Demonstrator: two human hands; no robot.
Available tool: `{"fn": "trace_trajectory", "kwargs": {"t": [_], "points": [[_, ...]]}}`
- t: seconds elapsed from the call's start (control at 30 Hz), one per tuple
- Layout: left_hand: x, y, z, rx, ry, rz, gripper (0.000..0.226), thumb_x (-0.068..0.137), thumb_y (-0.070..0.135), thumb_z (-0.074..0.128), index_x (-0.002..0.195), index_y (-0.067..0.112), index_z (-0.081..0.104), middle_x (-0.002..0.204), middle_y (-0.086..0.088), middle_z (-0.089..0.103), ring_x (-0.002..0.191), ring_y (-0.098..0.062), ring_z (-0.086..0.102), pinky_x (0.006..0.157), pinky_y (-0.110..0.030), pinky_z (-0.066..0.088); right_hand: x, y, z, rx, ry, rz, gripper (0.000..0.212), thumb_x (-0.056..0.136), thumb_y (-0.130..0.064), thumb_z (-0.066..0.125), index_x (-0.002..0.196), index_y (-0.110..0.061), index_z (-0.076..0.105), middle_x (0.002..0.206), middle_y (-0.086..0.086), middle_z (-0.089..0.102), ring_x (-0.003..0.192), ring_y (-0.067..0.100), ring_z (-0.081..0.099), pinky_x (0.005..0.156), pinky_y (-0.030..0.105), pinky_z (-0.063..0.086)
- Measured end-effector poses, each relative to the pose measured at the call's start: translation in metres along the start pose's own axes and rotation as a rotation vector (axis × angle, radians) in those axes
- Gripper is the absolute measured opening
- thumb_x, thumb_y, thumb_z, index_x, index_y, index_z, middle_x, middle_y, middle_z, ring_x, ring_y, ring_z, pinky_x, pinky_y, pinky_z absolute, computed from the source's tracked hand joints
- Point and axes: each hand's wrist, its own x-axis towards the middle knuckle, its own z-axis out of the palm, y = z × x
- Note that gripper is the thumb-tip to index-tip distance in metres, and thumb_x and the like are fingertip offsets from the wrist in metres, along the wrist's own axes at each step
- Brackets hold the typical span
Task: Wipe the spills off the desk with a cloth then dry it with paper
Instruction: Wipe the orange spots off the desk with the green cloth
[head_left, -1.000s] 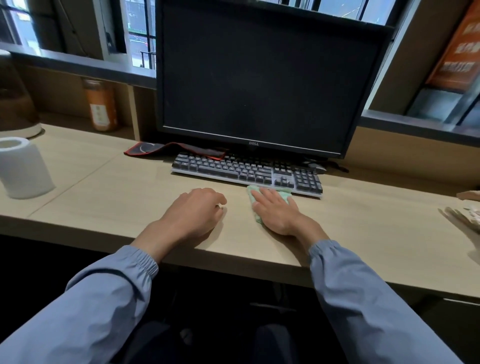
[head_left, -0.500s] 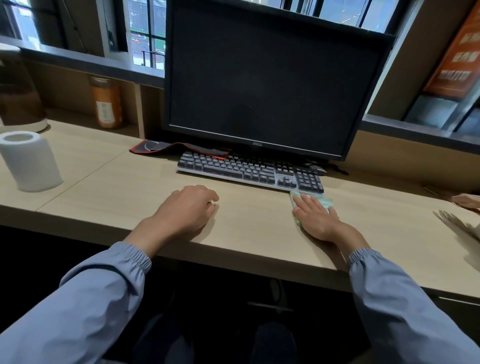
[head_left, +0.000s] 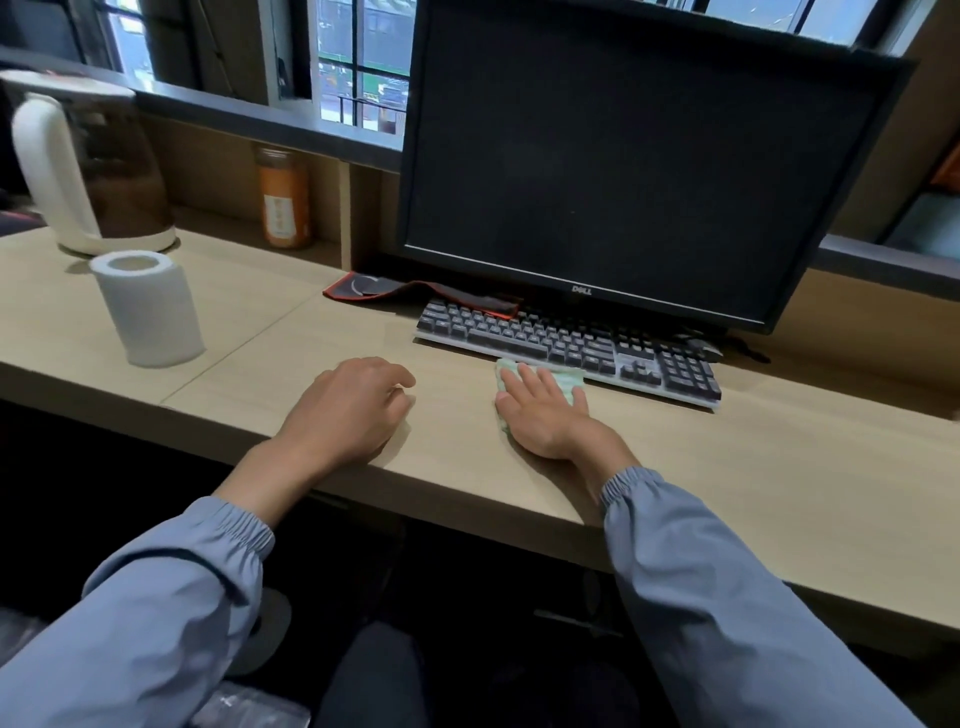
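A pale green cloth lies flat on the light wooden desk, just in front of the keyboard. My right hand presses down on it with the fingers spread, covering most of it. My left hand rests on the desk to the left, fingers loosely curled, holding nothing. A white paper roll stands upright on the desk's left part. No spill is plainly visible on the wood.
A dark keyboard sits right behind the cloth, under a black monitor. A black-and-red mouse pad lies behind the keyboard's left end. A white kettle and an orange jar stand at the back left.
My right hand slid the cloth rightward along the keyboard's front, then back left to its middle. The view shifted to the left, showing the kettle. My left hand stayed put.
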Motion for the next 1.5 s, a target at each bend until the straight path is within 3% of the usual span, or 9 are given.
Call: {"fn": "trace_trajectory", "kwargs": {"t": [0.3,0.5,0.83,1.2,1.5], "points": [[-0.013,-0.048,-0.016,-0.032,0.091,-0.091,0.027,0.101,0.027,0.056,0.122,0.025,0.073,0.128,0.005,0.071,0.122,-0.02,0.061,0.104,-0.046,0.05,0.055,-0.107,0.009,-0.01,-0.027,-0.112,0.059,0.107,-0.047,0.009,0.163,-0.032,-0.003,0.17,-0.005,-0.015,0.155,0.02,-0.018,0.12,0.058,-0.014],[-0.02,-0.061,-0.023,-0.03,0.105,-0.125,0.027,0.1,0.029,0.057,0.123,0.027,0.073,0.127,0.007,0.071,0.123,-0.017,0.06,0.105,-0.044,0.048,0.071,-0.139,0.006,-0.006,-0.054,-0.153,0.059,0.107,-0.045,0.009,0.163,-0.031,-0.003,0.17,-0.003,-0.014,0.155,0.022,-0.017,0.12,0.059,-0.014],[-0.02,-0.053,-0.026,-0.034,0.094,-0.139,0.027,0.1,0.028,0.057,0.123,0.025,0.073,0.129,0.005,0.07,0.124,-0.018,0.059,0.105,-0.043,0.047,0.041,-0.093,0.009,0.015,-0.022,-0.205,0.058,0.106,-0.048,0.008,0.163,-0.035,0.0,0.17,-0.007,-0.011,0.155,0.018,-0.016,0.122,0.056,-0.012],[-0.023,-0.09,-0.039,-0.09,0.113,-0.172,0.026,0.099,0.026,0.062,0.121,0.023,0.074,0.126,0.0,0.071,0.12,-0.023,0.063,0.106,-0.046,0.049,-0.005,0.004,0.001,-0.028,0.015,-0.06,0.054,0.108,-0.045,0.006,0.162,-0.039,-0.001,0.17,-0.011,-0.009,0.155,0.011,-0.013,0.124,0.05,-0.007],[-0.02,-0.136,-0.057,-0.181,0.087,-0.105,0.026,0.102,0.03,0.061,0.125,0.025,0.073,0.127,0.009,0.069,0.114,-0.007,0.06,0.102,-0.026,0.043,0.025,-0.041,0.004,-0.084,-0.027,-0.151,0.056,0.109,-0.045,0.008,0.162,-0.033,-0.004,0.17,-0.008,-0.013,0.155,0.014,-0.017,0.123,0.051,-0.009]]}}
